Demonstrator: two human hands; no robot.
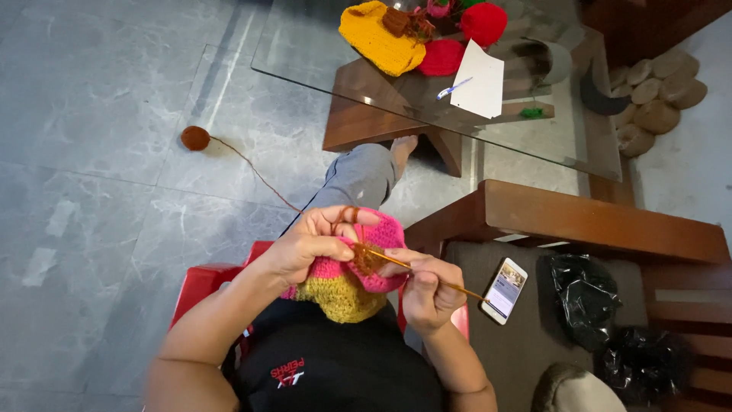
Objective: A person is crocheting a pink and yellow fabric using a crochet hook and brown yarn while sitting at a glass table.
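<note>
My left hand (pixel 309 246) grips a crocheted piece (pixel 347 286) in pink and yellow held over my lap, with brown yarn looped over its index finger. My right hand (pixel 428 290) pinches a thin golden crochet hook (pixel 423 272) whose tip sits in a brown patch of stitches on the piece. The brown yarn strand (pixel 259 177) runs from my left hand across the floor to a small brown yarn ball (pixel 195 138) at the left.
A glass-topped table (pixel 320 46) ahead carries yellow and red crocheted pieces (pixel 381 38), a white paper with a pen (pixel 480 80). A wooden seat (pixel 579 221) at the right holds a phone (pixel 505 290) and black bags (pixel 583 294). I sit on a red plastic chair (pixel 202 286).
</note>
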